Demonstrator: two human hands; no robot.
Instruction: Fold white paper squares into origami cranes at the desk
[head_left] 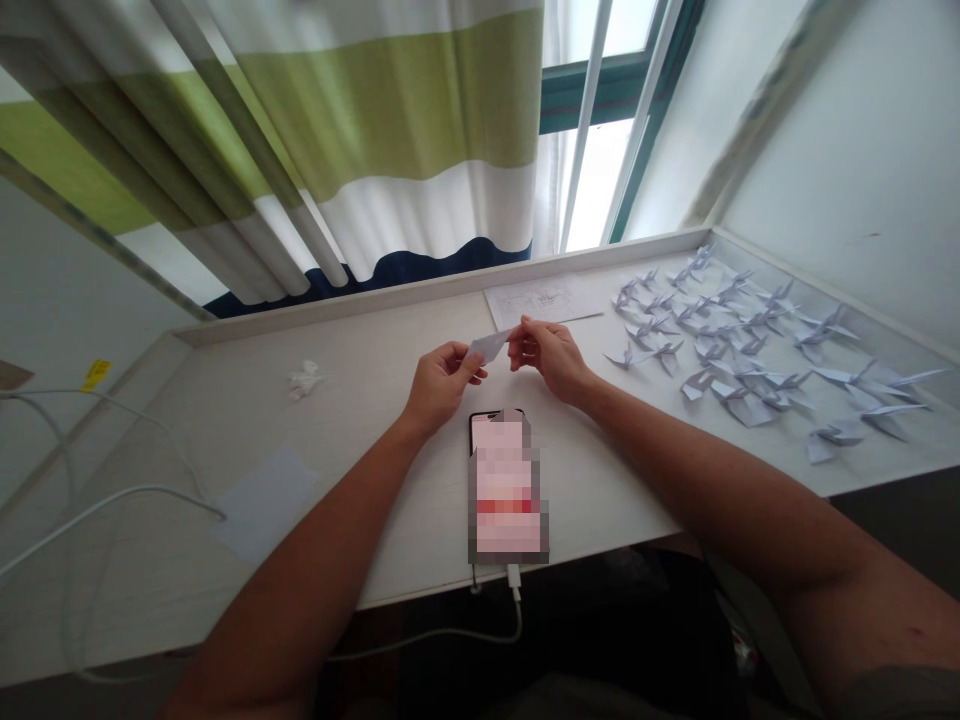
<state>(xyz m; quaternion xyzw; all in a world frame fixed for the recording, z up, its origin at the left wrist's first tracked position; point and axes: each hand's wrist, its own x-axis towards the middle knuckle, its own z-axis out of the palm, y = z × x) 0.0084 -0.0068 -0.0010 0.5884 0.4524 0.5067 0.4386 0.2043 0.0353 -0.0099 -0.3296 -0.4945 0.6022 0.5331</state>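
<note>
A small piece of folded white paper [487,347] is held up between both hands, just above the white table. My left hand [444,382] grips its left side, thumb on top and fingers underneath. At its pointed right tip, my right hand [546,355] pinches with thumb and forefinger while the other fingers curl in. Directly below the hands lies a phone [504,485], its screen partly blurred and a white cable plugged into its lower end. Many folded paper cranes [739,335] stand grouped on the table to the right of my right hand.
Behind the hands lies a printed sheet [544,300]. Crumpled tissue [304,380] and a white paper sheet [266,503] rest on the left, with white cables [112,500] crossing there. A raised rim [360,296] borders the table's back, below a striped curtain [390,110] and barred window.
</note>
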